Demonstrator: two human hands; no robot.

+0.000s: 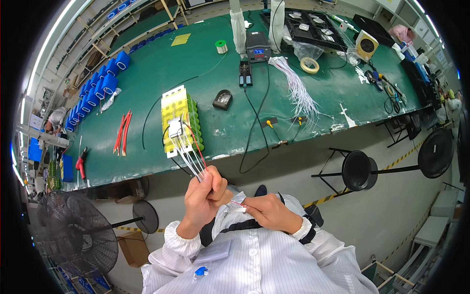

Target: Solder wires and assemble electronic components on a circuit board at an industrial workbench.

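Observation:
My left hand point(205, 198) is closed around a bundle of white wires point(190, 158), with a red wire point(196, 139) alongside. These wires run from a battery pack point(192, 110) with yellow-green cell holders, lying near the bench's front edge. Below and right of it, my right hand point(271, 211) pinches the thin red wire end that comes out past my left fist. A small white piece point(237, 209) shows beside my right fingertips; I cannot tell what it is. Both hands are in front of my body, off the bench, a short gap apart.
On the green bench point(147, 161) are red tubing strips point(123, 132), a solder spool point(221, 46), a soldering station point(258, 46), a white wire bundle point(298, 88) and a tape roll point(309, 65). Black cables cross the middle. A large fan point(73, 235) stands at left, a stool point(356, 169) right.

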